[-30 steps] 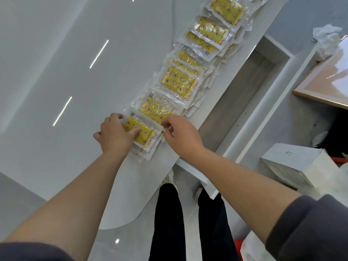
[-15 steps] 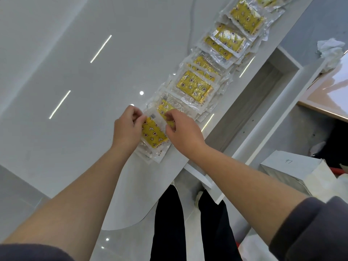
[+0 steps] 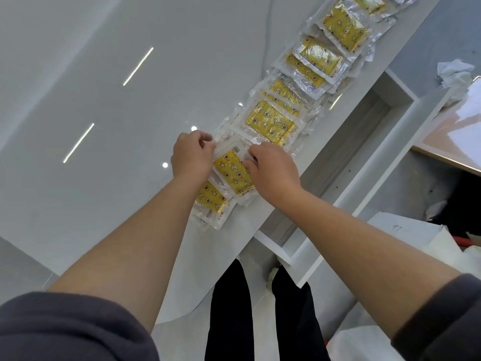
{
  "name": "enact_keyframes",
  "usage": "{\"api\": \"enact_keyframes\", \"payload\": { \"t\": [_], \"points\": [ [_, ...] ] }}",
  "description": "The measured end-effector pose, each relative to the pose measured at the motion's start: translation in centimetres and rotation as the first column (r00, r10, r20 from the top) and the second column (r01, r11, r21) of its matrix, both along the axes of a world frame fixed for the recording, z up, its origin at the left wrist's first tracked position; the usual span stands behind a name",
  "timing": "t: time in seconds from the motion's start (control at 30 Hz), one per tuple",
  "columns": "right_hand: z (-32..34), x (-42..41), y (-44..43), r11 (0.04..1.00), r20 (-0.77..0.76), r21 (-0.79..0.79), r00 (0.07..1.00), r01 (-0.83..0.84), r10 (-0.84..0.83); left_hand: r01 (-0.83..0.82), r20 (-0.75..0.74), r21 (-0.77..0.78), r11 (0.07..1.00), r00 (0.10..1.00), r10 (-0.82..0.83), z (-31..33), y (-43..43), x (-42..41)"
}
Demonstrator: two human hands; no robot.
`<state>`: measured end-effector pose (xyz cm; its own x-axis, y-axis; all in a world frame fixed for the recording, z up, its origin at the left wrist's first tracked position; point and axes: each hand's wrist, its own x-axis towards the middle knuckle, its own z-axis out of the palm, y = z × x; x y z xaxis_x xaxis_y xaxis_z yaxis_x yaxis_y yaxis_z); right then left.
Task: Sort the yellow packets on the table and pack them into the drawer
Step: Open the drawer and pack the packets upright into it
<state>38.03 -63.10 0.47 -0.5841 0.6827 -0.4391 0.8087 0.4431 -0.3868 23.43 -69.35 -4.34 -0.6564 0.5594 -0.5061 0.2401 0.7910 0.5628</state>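
The white table (image 3: 104,113) filled the left of the view, glossy and streaked with reflected lights. Over its right edge the left hand (image 3: 191,156) had its fingers curled, pinching the clear left margin of a yellow packet (image 3: 231,170). That packet lay directly between the two hands, its printed yellow panel facing up and its upper clear end reaching just past the knuckles. It overlapped a small stack of packets (image 3: 212,200) at the near end of the table, just below the left wrist. The right hand (image 3: 273,171) gripped the packet's opposite edge, fingers bent onto the plastic, so both hands were clamped on the same packet with only its width between them. Beyond the hands a row of packets (image 3: 272,121) ran up and to the right along the table edge, each overlapping the next. Right of the table the drawer (image 3: 348,157) stood open, with grey wood grain inside. Farther right sat a white box (image 3: 406,230).
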Motion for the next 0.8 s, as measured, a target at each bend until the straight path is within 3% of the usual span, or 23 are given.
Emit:
{"api": "enact_keyframes", "payload": {
  "t": [0.13,0.3,0.43,0.53,0.63,0.67,0.73,0.8],
  "points": [
    [-0.4,0.1,-0.4,0.999,-0.046,0.001,0.998,0.032,-0.032,0.023,-0.009,0.036,0.999,1.000,-0.023,0.6,0.2,-0.2],
    [-0.7,0.7,-0.9,0.996,-0.213,0.032,0.974,0.086,-0.078,-0.037,0.240,0.207,0.978,0.971,-0.014,2.8,-1.5,0.0],
    [0.2,0.9,-1.0,0.979,-0.291,-0.172,0.944,0.106,-0.154,-0.037,0.356,0.240,0.970,0.933,-0.052,4.0,-3.1,0.0],
    [1.0,1.4,-0.9,0.883,-0.276,-0.437,0.908,0.174,-0.315,-0.017,0.428,0.210,0.978,0.900,-0.076,4.8,-3.5,0.4],
    [0.8,2.8,-0.9,0.813,-0.239,-0.544,0.890,0.208,-0.388,-0.078,0.496,0.128,0.989,0.868,0.004,5.0,-4.2,0.9],
    [0.6,3.3,-1.0,0.811,-0.220,-0.546,0.898,0.211,-0.382,-0.103,0.437,0.091,0.991,0.898,0.053,4.7,-4.7,0.9],
    [0.4,4.2,-1.3,0.806,-0.171,-0.544,0.909,0.234,-0.380,-0.130,0.168,-0.019,0.991,0.977,0.131,3.6,-6.5,0.8],
    [0.2,4.9,-1.5,0.791,-0.130,-0.548,0.906,0.273,-0.403,-0.164,-0.023,-0.148,0.975,0.986,0.163,2.4,-8.7,0.4]
  ]
}}
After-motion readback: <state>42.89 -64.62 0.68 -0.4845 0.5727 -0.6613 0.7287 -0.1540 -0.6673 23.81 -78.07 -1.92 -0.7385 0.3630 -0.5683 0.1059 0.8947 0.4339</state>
